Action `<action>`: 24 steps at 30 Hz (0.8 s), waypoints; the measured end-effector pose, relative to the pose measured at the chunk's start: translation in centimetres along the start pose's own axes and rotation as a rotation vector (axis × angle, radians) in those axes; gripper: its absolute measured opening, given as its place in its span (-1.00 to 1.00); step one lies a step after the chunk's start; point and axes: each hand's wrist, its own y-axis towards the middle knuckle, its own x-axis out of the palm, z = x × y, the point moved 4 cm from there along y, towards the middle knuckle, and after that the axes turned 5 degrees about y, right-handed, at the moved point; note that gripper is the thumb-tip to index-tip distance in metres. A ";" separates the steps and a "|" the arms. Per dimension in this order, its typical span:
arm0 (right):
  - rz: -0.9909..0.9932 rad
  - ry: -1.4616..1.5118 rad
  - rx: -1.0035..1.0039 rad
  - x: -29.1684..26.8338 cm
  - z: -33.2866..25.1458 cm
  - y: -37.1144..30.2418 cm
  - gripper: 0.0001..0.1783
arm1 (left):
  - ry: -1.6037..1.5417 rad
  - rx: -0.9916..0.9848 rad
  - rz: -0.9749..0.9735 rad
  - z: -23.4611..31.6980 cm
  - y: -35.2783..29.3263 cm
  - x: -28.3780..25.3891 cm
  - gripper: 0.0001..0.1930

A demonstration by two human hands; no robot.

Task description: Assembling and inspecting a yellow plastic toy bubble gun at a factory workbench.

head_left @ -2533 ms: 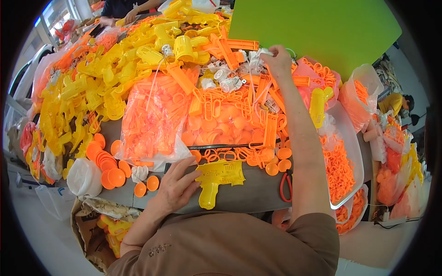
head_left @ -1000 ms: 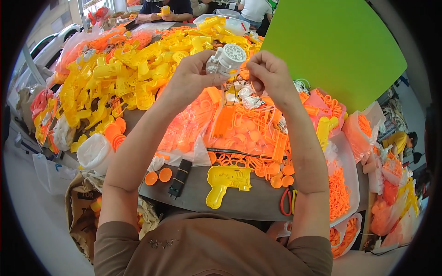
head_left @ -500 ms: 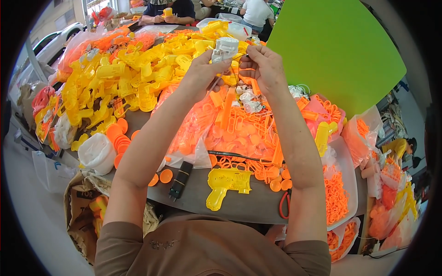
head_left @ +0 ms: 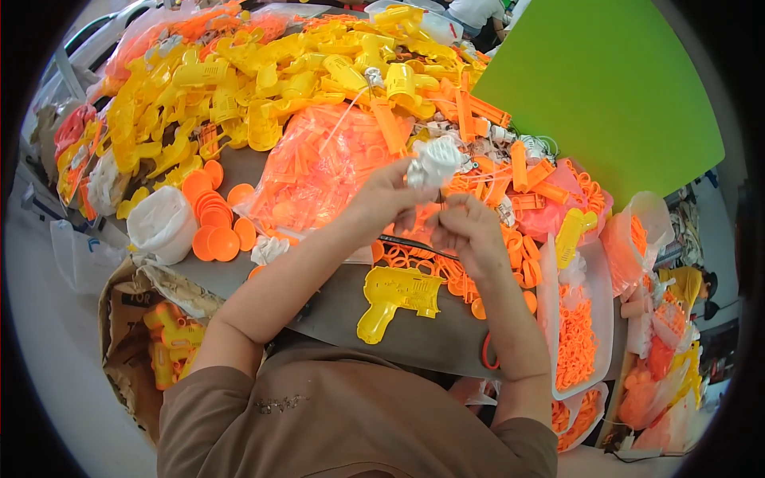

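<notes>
My left hand [head_left: 386,201] grips a white plastic mechanism [head_left: 437,161] with a rounded, ribbed top, holding it above the heaped parts. Close beside it, my right hand [head_left: 472,231] has its fingers pinched together just under the mechanism. A thin dark wire seems to run between the two hands, though the fingers hide most of it. On the grey table [head_left: 339,307] nearer to me lies a yellow half shell [head_left: 398,296], shaped like a toy hair dryer or pistol with its inside facing up.
Yellow shells [head_left: 279,80] are heaped across the back. Orange parts fill a clear bag [head_left: 315,159]; orange discs [head_left: 213,215] lie beside a white bag [head_left: 163,227]. On the right stand a tub [head_left: 578,342] of orange rings and a large green board [head_left: 613,95]. A red handle [head_left: 488,350] shows at the table's edge.
Both hands have come down and closer to me, a little to the right, with the white mechanism still in the left. My view has shifted, and the black tool is now behind my left forearm.
</notes>
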 end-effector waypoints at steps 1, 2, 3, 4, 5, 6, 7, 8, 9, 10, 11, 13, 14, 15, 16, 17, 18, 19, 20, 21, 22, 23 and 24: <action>-0.057 0.091 0.094 -0.2 1.0 -0.8 -0.68 | 0.124 -0.012 -0.051 -0.6 -0.7 0.1 -0.71; -0.112 0.184 0.189 -0.5 2.1 -1.4 -0.67 | 0.120 -0.017 -0.047 -1.0 -1.4 -0.1 -0.71; -0.158 0.232 0.222 -1.0 3.0 -1.7 -0.68 | 0.141 -0.004 -0.067 -1.3 -2.0 -0.1 -0.75; -0.157 0.234 0.231 -1.2 3.4 -2.2 -0.68 | 0.162 0.011 -0.085 -1.6 -2.4 -0.2 -0.78; -0.181 0.245 0.263 -1.3 4.0 -2.8 -0.72 | 0.153 -0.004 -0.103 -1.9 -2.8 -0.4 -0.78; -0.203 0.259 0.296 -1.3 4.5 -3.2 -0.76 | 0.148 -0.018 -0.101 -2.0 -2.8 -0.5 -0.78; -0.142 0.268 0.321 -1.1 4.6 -3.8 -0.78 | 0.195 -0.061 -0.128 -2.2 -3.0 -0.4 -0.78; -0.116 0.285 0.345 -1.2 5.1 -4.5 -0.78 | 0.235 -0.117 -0.166 -2.6 -3.4 -0.1 -0.77; -0.145 0.267 0.294 -1.3 5.1 -4.4 -0.79 | 0.252 -0.103 -0.170 -2.2 -3.5 0.1 -0.76; -0.175 0.249 0.255 -1.2 5.5 -4.7 -0.80 | 0.282 -0.099 -0.168 -2.2 -3.8 0.1 -0.75; -0.168 0.237 0.266 -1.1 5.5 -4.9 -0.80 | 0.287 -0.088 -0.197 -1.9 -4.1 0.2 -0.73; -0.158 0.212 0.300 -0.7 5.4 -5.3 -0.81 | 0.267 -0.114 -0.237 -2.3 -4.3 0.4 -0.71; -0.166 0.199 0.300 -0.6 5.5 -5.4 -0.82 | 0.299 -0.044 -0.252 -2.3 -4.2 0.6 -0.69; -0.142 0.212 0.325 -0.6 6.0 -5.9 -0.82 | 0.331 0.029 -0.265 -2.7 -4.3 0.8 -0.67; -0.120 0.014 0.245 -0.8 6.0 -6.0 -0.84 | 0.320 0.008 -0.271 -3.4 -4.4 0.8 -0.67; -0.102 -0.187 0.164 -0.8 6.0 -6.3 -0.85 | 0.411 0.082 -0.284 -3.7 -4.6 0.8 -0.66; -0.095 -0.182 0.179 -0.7 6.1 -6.7 -0.85 | 0.502 0.160 -0.296 -3.9 -4.9 0.9 -0.64; -0.067 -0.370 0.196 -0.8 6.1 -7.2 -0.87 | 0.663 0.056 -0.274 -2.8 -5.5 1.3 -0.64; -0.043 -0.559 0.213 -1.0 6.2 -7.6 -0.88 | 0.655 0.047 -0.282 -3.1 -5.8 1.4 -0.64; -0.076 -0.647 -0.031 -1.3 7.4 -7.7 -0.86 | 0.777 0.065 -0.267 -3.3 -6.0 1.5 -0.64; -0.078 -0.648 -0.024 -0.9 7.5 -8.0 -0.86 | 0.901 0.084 -0.244 -3.5 -6.3 1.4 -0.65; -0.066 -0.611 0.130 -0.6 7.9 -8.4 -0.86 | 0.897 0.080 -0.242 -3.8 -6.4 1.4 -0.65; -0.054 -0.571 0.283 -0.5 8.5 -8.7 -0.86 | 0.863 0.053 -0.262 -4.2 -6.5 1.4 -0.65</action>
